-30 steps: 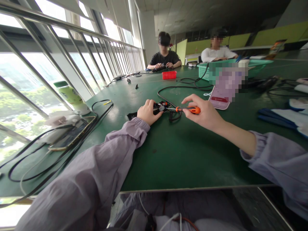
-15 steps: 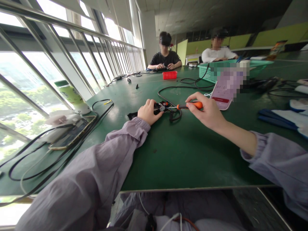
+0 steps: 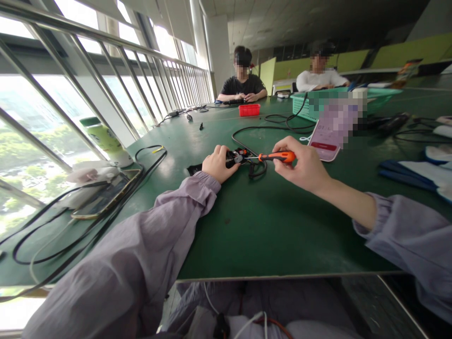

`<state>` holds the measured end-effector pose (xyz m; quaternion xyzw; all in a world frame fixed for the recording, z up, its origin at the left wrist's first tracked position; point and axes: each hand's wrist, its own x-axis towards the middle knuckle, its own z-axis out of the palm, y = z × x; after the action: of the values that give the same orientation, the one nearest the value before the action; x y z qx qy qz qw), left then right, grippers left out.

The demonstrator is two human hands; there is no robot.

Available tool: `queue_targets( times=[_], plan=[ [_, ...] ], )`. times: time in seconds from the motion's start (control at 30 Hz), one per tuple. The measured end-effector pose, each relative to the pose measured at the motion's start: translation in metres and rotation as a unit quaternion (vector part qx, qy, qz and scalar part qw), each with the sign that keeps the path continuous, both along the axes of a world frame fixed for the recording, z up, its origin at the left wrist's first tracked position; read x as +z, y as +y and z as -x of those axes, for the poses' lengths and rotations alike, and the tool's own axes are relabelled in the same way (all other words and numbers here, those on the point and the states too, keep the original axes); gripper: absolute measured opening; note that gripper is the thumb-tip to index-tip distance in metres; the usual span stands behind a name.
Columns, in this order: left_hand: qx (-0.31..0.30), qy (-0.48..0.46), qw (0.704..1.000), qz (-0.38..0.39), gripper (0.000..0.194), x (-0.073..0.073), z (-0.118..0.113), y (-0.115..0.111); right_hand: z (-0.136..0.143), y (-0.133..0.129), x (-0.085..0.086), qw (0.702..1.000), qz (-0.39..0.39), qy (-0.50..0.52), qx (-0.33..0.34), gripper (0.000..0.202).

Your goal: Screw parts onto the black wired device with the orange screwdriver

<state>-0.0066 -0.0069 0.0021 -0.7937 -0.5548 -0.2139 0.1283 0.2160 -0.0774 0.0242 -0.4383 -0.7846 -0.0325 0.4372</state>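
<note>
My left hand is closed around a black device with a corded end, pressing it to the green table. Its right end looks opened up, with dark, grey and orange parts showing; I cannot make out its exact kind. My right hand pinches the handle of an orange and black screwdriver held nearly level. The thin metal shaft points left, and its tip meets the device's exposed end beside my left thumb. A black cable curls from that end across the table.
A phone leans against a green basket beyond my right hand. A red tray lies farther back. On the left are a cup, another phone and loose cables. Gloves lie right. Two people sit opposite.
The screwdriver handle has turned in my right fingers, which have shifted slightly on it. My left hand and the black device stay in place.
</note>
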Motion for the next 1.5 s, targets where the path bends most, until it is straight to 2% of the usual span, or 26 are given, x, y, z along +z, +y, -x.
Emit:
queue_targets(
  times=[0.3, 0.57, 0.83, 1.17, 1.5],
  plan=[
    [0.001, -0.004, 1.000, 0.009, 0.044, 0.000, 0.000, -0.001, -0.002, -0.003, 0.004, 0.999, -0.036, -0.007, 0.002, 0.011],
    [0.000, 0.000, 1.000, 0.003, 0.043, 0.001, -0.001, -0.002, 0.001, 0.001, -0.001, 0.999, -0.008, -0.041, -0.013, 0.012],
    [0.000, 0.002, 1.000, 0.005, 0.043, 0.000, 0.000, -0.001, 0.000, 0.002, -0.002, 0.999, -0.036, -0.036, 0.016, 0.011],
    [0.008, 0.000, 1.000, 0.022, 0.044, 0.002, -0.001, -0.003, 0.000, 0.000, -0.002, 0.999, -0.031, -0.025, 0.002, 0.011],
    [-0.001, -0.001, 1.000, 0.013, 0.044, 0.001, -0.001, -0.002, 0.003, 0.003, -0.006, 0.999, 0.011, -0.039, -0.009, 0.015]
  ],
)
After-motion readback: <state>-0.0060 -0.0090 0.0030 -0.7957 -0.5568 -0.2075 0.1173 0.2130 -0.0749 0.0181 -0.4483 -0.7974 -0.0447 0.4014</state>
